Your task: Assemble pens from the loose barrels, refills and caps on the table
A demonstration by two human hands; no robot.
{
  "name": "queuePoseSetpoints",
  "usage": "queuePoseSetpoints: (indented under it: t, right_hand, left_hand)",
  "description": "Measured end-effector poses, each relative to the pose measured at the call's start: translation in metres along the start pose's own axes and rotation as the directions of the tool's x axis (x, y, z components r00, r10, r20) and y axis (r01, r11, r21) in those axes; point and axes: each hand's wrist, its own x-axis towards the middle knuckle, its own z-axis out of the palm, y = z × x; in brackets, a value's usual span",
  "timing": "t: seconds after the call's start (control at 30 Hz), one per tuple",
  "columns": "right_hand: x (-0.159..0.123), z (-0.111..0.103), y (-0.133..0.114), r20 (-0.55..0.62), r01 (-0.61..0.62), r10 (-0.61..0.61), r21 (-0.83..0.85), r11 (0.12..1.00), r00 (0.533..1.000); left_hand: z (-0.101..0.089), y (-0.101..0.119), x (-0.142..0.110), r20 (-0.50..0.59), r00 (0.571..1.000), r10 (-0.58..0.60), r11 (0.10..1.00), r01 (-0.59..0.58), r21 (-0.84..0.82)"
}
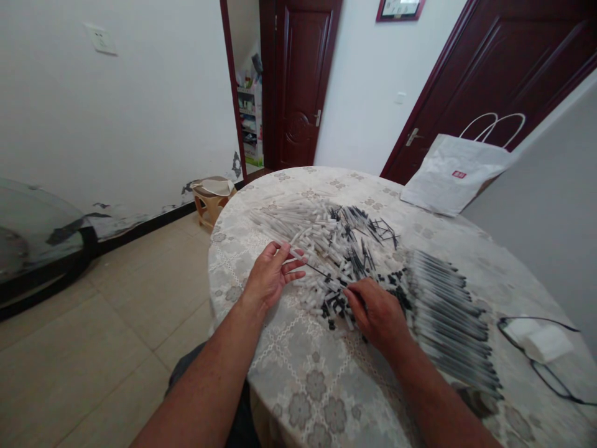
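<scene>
A loose heap of white pen barrels [308,233] and thin black refills [359,239] covers the middle of a round table with a floral cloth [308,379]. My left hand [272,274] rests at the heap's left edge, fingers curled round a white barrel with a thin black refill sticking out of it. My right hand [377,311] lies palm down on the near edge of the heap, fingers pinching among small black and white parts. A neat row of assembled dark pens [448,317] lies just right of that hand.
A white paper bag with handles [454,174] lies at the table's far right. A pair of glasses and a white tissue [541,342] sit at the right edge. A small stool [212,196] stands by the wall, with dark red doors behind.
</scene>
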Motion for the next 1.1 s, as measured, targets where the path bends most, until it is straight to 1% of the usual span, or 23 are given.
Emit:
queuePoseSetpoints:
  t: [0.13, 0.23, 0.3, 0.4, 0.5, 0.57, 0.73, 0.8, 0.83, 0.9, 0.97, 1.0, 1.03, 1.1]
  right_hand:
    - [0.001, 0.0, -0.004, -0.009, 0.01, -0.01, 0.014, 1.0, 1.0]
    - [0.001, 0.001, -0.008, -0.012, 0.015, -0.014, 0.069, 0.997, 1.0]
    - [0.001, 0.002, -0.01, -0.011, 0.021, -0.02, 0.122, 0.992, 1.0]
    - [-0.001, 0.001, -0.013, -0.007, 0.047, -0.046, 0.215, 0.975, 0.999]
    - [-0.002, -0.001, -0.015, -0.006, 0.067, -0.068, 0.307, 0.949, 0.998]
    - [-0.002, -0.002, -0.016, -0.002, 0.052, -0.056, 0.363, 0.93, 0.998]
    - [-0.002, 0.0, -0.02, 0.04, -0.058, 0.044, 0.482, 0.874, 0.998]
    - [-0.003, 0.0, -0.019, 0.063, -0.102, 0.081, 0.536, 0.838, 0.995]
    - [-0.004, 0.0, -0.018, 0.07, -0.128, 0.107, 0.56, 0.819, 0.992]
    - [-0.005, -0.002, -0.014, 0.065, -0.205, 0.204, 0.562, 0.801, 0.977]
    - [-0.004, -0.004, -0.008, 0.035, -0.302, 0.325, 0.474, 0.827, 0.945]
    - [-0.003, -0.006, -0.005, 0.016, -0.332, 0.356, 0.402, 0.853, 0.934]
    - [-0.001, -0.007, -0.002, 0.009, -0.337, 0.353, 0.324, 0.884, 0.936]
    - [0.001, -0.008, 0.003, 0.061, -0.272, 0.265, 0.191, 0.943, 0.962]
  left_hand:
    - [0.007, -0.007, -0.006, 0.048, 0.998, -0.046, 0.998, 0.045, 0.035]
    - [0.014, -0.015, -0.012, 0.133, 0.983, -0.122, 0.991, 0.114, 0.07]
    - [0.018, -0.019, -0.017, 0.206, 0.96, -0.189, 0.979, 0.169, 0.113]
    - [0.021, -0.025, -0.022, 0.297, 0.911, -0.285, 0.956, 0.248, 0.158]
    - [0.023, -0.027, -0.025, 0.363, 0.864, -0.35, 0.937, 0.314, 0.155]
    - [0.023, -0.026, -0.027, 0.389, 0.84, -0.378, 0.926, 0.347, 0.15]
    - [0.025, -0.023, -0.03, 0.403, 0.823, -0.401, 0.914, 0.387, 0.119]
    - [0.025, -0.022, -0.029, 0.402, 0.828, -0.391, 0.916, 0.393, 0.081]
    - [0.025, -0.021, -0.028, 0.396, 0.837, -0.377, 0.919, 0.391, 0.049]
    - [0.024, -0.018, -0.024, 0.352, 0.878, -0.324, 0.931, 0.362, -0.046]
    - [0.022, -0.014, -0.019, 0.259, 0.928, -0.267, 0.936, 0.313, -0.158]
    - [0.021, -0.012, -0.016, 0.201, 0.947, -0.251, 0.935, 0.291, -0.205]
    - [0.02, -0.01, -0.013, 0.139, 0.962, -0.237, 0.932, 0.265, -0.246]
    - [0.018, -0.007, -0.01, 0.036, 0.974, -0.224, 0.925, 0.224, -0.306]
